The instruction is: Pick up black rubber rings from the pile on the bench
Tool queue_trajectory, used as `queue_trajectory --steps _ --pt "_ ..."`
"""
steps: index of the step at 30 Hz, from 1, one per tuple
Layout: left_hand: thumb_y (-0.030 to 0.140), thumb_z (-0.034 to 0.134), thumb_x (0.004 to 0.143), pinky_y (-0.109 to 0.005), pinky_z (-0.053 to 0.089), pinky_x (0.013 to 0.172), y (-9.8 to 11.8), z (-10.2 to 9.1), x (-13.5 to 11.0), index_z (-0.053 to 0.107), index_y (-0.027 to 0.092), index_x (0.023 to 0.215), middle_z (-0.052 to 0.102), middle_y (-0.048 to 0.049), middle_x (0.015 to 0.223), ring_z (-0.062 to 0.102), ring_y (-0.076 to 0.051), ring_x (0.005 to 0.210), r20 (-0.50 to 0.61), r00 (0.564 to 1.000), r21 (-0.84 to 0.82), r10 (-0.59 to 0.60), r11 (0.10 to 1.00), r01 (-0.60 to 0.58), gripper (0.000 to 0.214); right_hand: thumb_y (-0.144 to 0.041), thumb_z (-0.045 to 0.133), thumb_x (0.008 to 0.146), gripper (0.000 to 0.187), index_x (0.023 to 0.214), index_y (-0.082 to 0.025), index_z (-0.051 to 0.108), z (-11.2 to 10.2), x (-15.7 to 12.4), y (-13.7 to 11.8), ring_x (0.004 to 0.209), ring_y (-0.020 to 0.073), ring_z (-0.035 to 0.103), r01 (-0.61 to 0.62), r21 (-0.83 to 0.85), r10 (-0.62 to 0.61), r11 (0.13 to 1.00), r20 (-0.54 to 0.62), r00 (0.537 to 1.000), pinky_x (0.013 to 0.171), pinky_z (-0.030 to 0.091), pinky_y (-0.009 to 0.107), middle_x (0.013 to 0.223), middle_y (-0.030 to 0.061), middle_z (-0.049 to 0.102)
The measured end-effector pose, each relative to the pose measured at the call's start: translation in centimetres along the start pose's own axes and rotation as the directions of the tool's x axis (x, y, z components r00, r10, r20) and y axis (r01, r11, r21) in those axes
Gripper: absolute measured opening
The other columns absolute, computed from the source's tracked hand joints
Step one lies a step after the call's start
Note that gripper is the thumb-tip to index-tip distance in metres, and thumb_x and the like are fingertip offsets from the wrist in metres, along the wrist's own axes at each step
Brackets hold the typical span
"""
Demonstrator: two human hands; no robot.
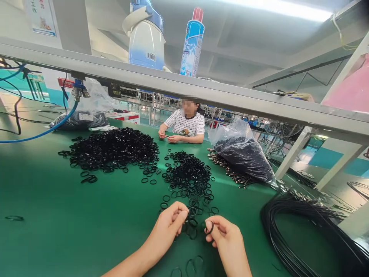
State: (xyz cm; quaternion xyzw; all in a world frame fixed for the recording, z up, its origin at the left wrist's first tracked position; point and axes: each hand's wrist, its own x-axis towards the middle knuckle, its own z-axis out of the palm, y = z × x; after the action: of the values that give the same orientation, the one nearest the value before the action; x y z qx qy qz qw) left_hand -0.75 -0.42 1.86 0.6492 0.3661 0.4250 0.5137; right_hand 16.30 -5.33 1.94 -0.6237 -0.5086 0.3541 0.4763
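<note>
One black ring [209, 227] stands upright, edge-on, pinched in right hand [227, 240] fingers [215, 230].

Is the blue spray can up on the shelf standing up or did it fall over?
Standing up. The spray can rests on its base on the shelf, red cap on top.

Brightness: scene evenly and well lit, no dim corners seen.
Source: a ceiling strip light [276, 7] at top right, blown out to white.
Glare: a soft pale sheen is thrown on the green table [57, 200] and on the clear plastic bag [242, 150].
Shadows: faint and short, noted under the left hand [170, 223] and right hand [226, 238].
Distortion: strong wide-angle bending at the edges; the shelf beam [184, 88] is slanted and stretched.
Focus: near field sharp; far hall softened, one face blurred out.
</note>
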Motion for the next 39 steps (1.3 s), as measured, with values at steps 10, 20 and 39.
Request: queue_trajectory --steps 10,20,39 --pt "0.045 0.047 0.087 -0.019 0.034 0.05 0.7 0.5 -0.4 0.057 0.016 0.087 0.049 0.0042 0.065 0.044 -0.008 0.051 0.115 0.993 0.016 -0.029 0.999 0.028 0.031 -0.038 0.053 0.082 0.029 0.097 -0.019 0.068 0.6 -0.6 -0.9 0.08 0.0221 0.066 0.133 -0.052 -0.131 0.99 0.042 0.99 0.07 0.05 0.029 0.089 0.0073 0.071" --pt "0.041 0.043 0.09 -0.02 0.036 0.051 1.1 1.4 -0.9 0.055 0.018 0.086 0.049 0.0042 0.066 0.045 -0.009 0.054 0.08 0.997 0.053 0.0 0.999 -0.005 0.026 -0.034 0.056 0.08 0.019 0.084 -0.019 0.067 0.9 -0.5 -0.8 0.074 0.0189 0.062 0.107 -0.009 -0.107 0.994 0.033 0.994 0.066 0.046 0.024 0.079 0.003 0.069" --pt "0.043 0.05 0.086 -0.024 0.048 0.058 0.6 1.0 -0.3 0.051 0.017 0.086 0.06 0.0015 0.066 0.059 -0.012 0.055 0.045 0.999 -0.174 -0.025 0.984 0.032 0.026 -0.027 0.051 0.086 0.016 0.093 -0.023 0.064 -0.1 -0.5 -1.2 0.092 0.0185 0.057 0.334 -0.355 -0.304 0.873 0.137 0.943 0.076 0.043 0.024 0.1 0.0031 0.062"
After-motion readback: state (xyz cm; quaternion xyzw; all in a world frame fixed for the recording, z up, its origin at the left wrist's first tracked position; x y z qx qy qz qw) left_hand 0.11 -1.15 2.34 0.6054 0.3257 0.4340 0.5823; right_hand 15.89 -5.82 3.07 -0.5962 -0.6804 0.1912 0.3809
